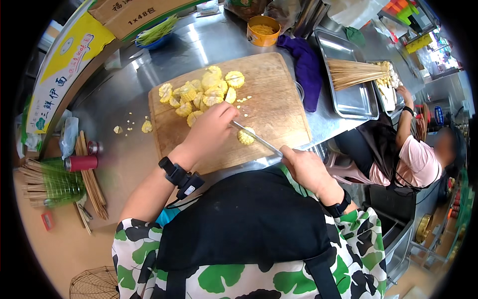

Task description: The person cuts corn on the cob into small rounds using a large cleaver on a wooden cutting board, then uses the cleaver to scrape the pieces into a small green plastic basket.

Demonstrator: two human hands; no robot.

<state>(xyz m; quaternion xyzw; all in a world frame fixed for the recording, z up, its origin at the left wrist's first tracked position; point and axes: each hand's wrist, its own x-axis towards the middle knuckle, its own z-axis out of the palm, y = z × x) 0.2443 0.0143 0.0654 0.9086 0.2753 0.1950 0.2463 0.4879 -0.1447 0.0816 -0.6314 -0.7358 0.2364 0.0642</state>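
On a wooden cutting board [272, 86] lies a pile of cut corn cob pieces [203, 88], several of them round slices. My right hand [304, 166] grips the handle of a knife [257, 139], whose narrow blade points up and to the left across the board. Close to the blade's far end is my left hand [214, 123], fingers bent together beside the pile; whether it holds a corn piece is hidden. One corn piece [246, 135] sits apart, right by the blade. Loose kernels [244, 99] are scattered on the board.
Bamboo skewers [354, 73] rest across a metal tray [354, 101] at the right, where a co-worker [418, 160] reaches to a smaller tray of food. A purple cloth [308, 74] and an orange tin [263, 31] lie behind the board. More skewers [89, 179] and a red can [80, 163] are at left.
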